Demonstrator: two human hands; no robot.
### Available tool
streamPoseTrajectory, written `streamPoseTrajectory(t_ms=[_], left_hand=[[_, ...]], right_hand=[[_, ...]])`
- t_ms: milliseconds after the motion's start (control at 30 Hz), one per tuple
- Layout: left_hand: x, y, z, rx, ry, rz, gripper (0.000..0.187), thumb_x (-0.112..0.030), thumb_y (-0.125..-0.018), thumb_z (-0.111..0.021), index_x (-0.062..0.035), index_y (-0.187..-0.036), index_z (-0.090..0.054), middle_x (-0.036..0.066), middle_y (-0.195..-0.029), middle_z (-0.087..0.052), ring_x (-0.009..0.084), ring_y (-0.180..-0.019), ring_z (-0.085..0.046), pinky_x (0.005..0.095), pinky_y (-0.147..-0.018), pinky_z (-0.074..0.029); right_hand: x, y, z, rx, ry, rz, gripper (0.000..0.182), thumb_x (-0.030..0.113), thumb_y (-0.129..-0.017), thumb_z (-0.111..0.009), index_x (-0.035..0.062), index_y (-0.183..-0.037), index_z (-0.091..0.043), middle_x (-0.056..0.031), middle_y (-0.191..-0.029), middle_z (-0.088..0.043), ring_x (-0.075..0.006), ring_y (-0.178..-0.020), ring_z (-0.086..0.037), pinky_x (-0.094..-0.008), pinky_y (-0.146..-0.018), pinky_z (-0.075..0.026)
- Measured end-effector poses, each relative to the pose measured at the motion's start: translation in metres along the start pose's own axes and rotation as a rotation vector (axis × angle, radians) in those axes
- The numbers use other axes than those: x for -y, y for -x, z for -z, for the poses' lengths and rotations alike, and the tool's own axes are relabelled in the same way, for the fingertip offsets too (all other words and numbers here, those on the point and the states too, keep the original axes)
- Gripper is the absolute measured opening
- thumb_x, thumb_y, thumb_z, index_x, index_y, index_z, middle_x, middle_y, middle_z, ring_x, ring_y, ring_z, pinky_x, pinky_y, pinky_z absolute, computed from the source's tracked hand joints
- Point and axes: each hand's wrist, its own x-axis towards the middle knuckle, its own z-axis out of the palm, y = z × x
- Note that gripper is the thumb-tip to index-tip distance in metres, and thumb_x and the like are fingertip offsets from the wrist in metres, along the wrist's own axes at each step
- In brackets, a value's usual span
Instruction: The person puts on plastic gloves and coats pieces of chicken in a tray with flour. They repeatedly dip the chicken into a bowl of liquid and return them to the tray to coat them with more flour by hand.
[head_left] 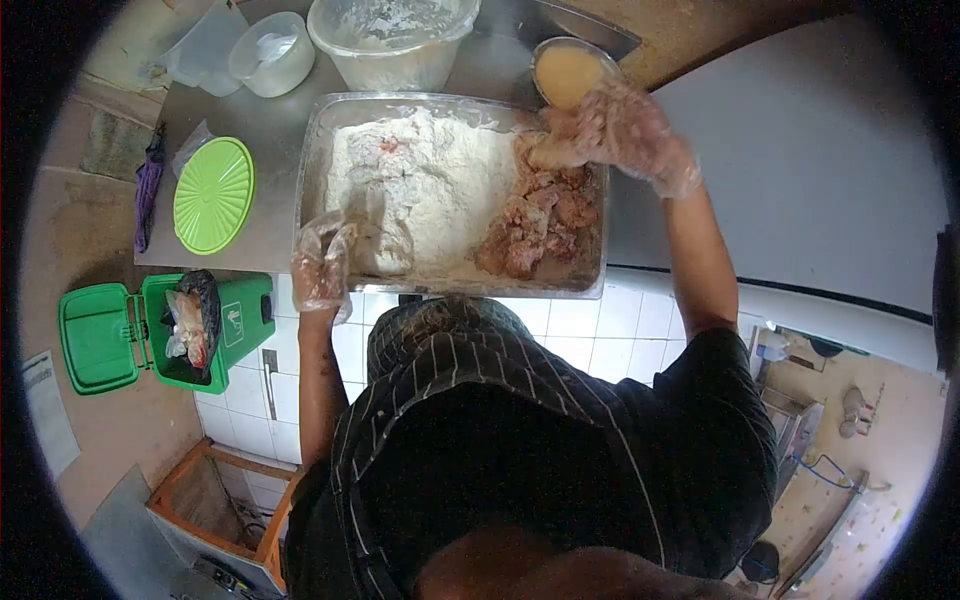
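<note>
A large metal tray (452, 287) lies on the steel counter. White flour (430, 190) fills its left and middle, with a small reddish piece near the top. Raw, coated meat pieces (545, 220) are heaped at its right end. My left hand (322, 262), in a clear plastic glove, is at the tray's left front edge, its fingers curled together by the flour; what they hold, if anything, is hidden. My right hand (625, 128), gloved too, reaches over the tray's back right corner, closed on a pale, coated meat piece (560, 148), beside a bowl of yellowish liquid (568, 75).
Behind the tray stand a flour-dusted tub (395, 60) and a clear plastic container (272, 62). A green lid (215, 196) lies to the left, near a purple cloth-like item (149, 190). An open green bin (240, 325) stands below the counter at left. A grey surface (800, 160) extends at right.
</note>
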Motion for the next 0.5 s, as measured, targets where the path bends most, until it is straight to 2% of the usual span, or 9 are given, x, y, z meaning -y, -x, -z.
streamPoseTrajectory(t_ms=[33, 100, 133, 200, 233, 300, 400, 433, 500], left_hand=[[0.005, -0.002, -0.001, 0.056, -0.025, -0.097, 0.023, -0.013, -0.084, -0.061, -0.0027, -0.104, -0.062, 0.014, -0.103, -0.064, 0.0233, -0.095, -0.06, 0.0336, -0.084, -0.046], [-0.008, -0.005, -0.006, 0.104, 0.022, -0.05, 0.023, -0.011, -0.084, -0.058, -0.0024, -0.105, -0.062, 0.014, -0.104, -0.063, 0.0246, -0.096, -0.06, 0.0346, -0.085, -0.045], [-0.014, -0.008, -0.008, 0.123, 0.085, -0.059, 0.024, -0.011, -0.084, -0.058, -0.0023, -0.106, -0.062, 0.015, -0.104, -0.063, 0.0254, -0.096, -0.06, 0.0347, -0.085, -0.045], [0.0, -0.011, -0.013, 0.169, 0.174, -0.055, 0.029, -0.013, -0.083, -0.059, -0.0033, -0.11, -0.06, 0.013, -0.105, -0.063, 0.0267, -0.096, -0.06, 0.035, -0.086, -0.045], [0.017, -0.011, -0.017, 0.176, 0.178, -0.062, 0.029, -0.013, -0.083, -0.059, -0.0033, -0.11, -0.06, 0.013, -0.105, -0.063, 0.0267, -0.096, -0.06, 0.035, -0.086, -0.045], [0.04, -0.011, -0.019, 0.326, -0.227, -0.093, 0.032, -0.011, -0.084, -0.058, -0.0061, -0.116, -0.058, 0.011, -0.109, -0.062, 0.0274, -0.095, -0.06, 0.0368, -0.088, -0.045], [0.022, -0.022, -0.027, 0.393, -0.385, -0.228, 0.036, -0.012, -0.085, -0.056, -0.013, -0.121, -0.056, 0.011, -0.115, -0.059, 0.0287, -0.101, -0.058, 0.0397, -0.092, -0.044], [0.011, -0.025, -0.031, 0.392, -0.229, -0.26, 0.038, -0.014, -0.086, -0.054, -0.0175, -0.123, -0.055, 0.012, -0.118, -0.057, 0.0289, -0.106, -0.055, 0.04, -0.095, -0.042], [-0.008, -0.03, -0.051, 0.451, -0.002, -0.224, 0.039, -0.019, -0.086, -0.054, -0.0221, -0.125, -0.054, 0.012, -0.12, -0.055, 0.0289, -0.111, -0.051, 0.0398, -0.098, -0.04]], right_hand=[[-0.009, -0.002, 0.017, -0.005, -0.002, 0.003, 0.03, 0.028, -0.093, -0.05, -0.001, -0.099, -0.052, -0.0079, -0.08, -0.06, -0.0203, -0.079, -0.06, -0.0398, -0.065, -0.055], [-0.027, -0.007, 0.054, 0.152, 0.192, -0.116, 0.039, 0.033, -0.091, -0.053, -0.0003, -0.111, -0.051, -0.0116, -0.094, -0.062, -0.0285, -0.09, -0.062, -0.0472, -0.073, -0.054], [-0.036, 0.0, 0.053, 0.151, 0.188, -0.107, 0.039, 0.033, -0.091, -0.053, -0.0003, -0.111, -0.051, -0.0116, -0.094, -0.062, -0.0285, -0.09, -0.062, -0.0472, -0.073, -0.054], [-0.065, 0.025, 0.051, 0.227, 0.535, -0.186, 0.062, 0.042, -0.088, -0.055, 0.008, -0.135, -0.035, -0.0205, -0.12, -0.053, -0.039, -0.108, -0.055, -0.059, -0.084, -0.048], [-0.074, 0.037, 0.05, 0.222, 0.534, -0.177, 0.062, 0.042, -0.088, -0.055, 0.008, -0.135, -0.035, -0.0205, -0.12, -0.053, -0.039, -0.108, -0.055, -0.059, -0.084, -0.048], [-0.084, 0.062, 0.051, 0.149, 0.82, -0.137, 0.083, 0.053, -0.08, -0.06, 0.0114, -0.142, -0.024, -0.0219, -0.135, -0.04, -0.0443, -0.112, -0.05, -0.0644, -0.085, -0.043], [-0.077, 0.09, 0.046, 0.015, 1.12, -0.142, 0.1, 0.061, -0.071, -0.064, 0.0139, -0.145, -0.017, -0.0196, -0.144, -0.027, -0.0434, -0.121, -0.042, -0.0694, -0.086, -0.038], [-0.083, 0.091, 0.034, 0.022, 1.118, -0.139, 0.1, 0.061, -0.071, -0.064, 0.0139, -0.145, -0.017, -0.0196, -0.144, -0.027, -0.0434, -0.121, -0.042, -0.0694, -0.086, -0.038], [-0.1, 0.085, 0.011, -0.286, 0.891, 0.068, 0.1, 0.069, -0.067, -0.062, 0.0203, -0.144, -0.021, -0.0135, -0.147, -0.024, -0.0484, -0.117, -0.041, -0.067, -0.085, -0.04]])
